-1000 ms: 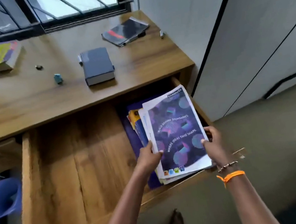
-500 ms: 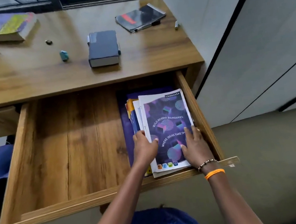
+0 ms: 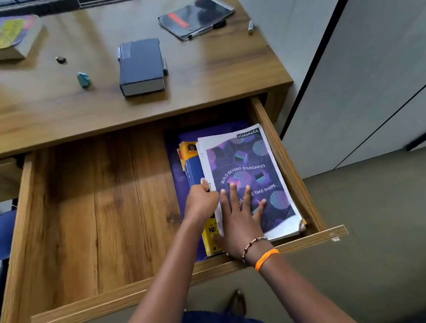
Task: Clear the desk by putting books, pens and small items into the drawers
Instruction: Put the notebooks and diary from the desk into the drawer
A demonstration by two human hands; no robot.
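Right hand (image 3: pixel 241 220) lies flat, fingers spread, pressing the purple notebook (image 3: pixel 252 180) on top of the book stack in the open drawer (image 3: pixel 284 157), at its right end. Left hand (image 3: pixel 201 202) is curled, pinching the stack's left edge. A dark book (image 3: pixel 141 65) sits mid-desk (image 3: pixel 37 108).

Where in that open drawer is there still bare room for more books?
The drawer floor is bare from its left wall to the notebook stack. The right side is crowded: the stack sits near the right wall, with both hands, left hand and right hand, on it.
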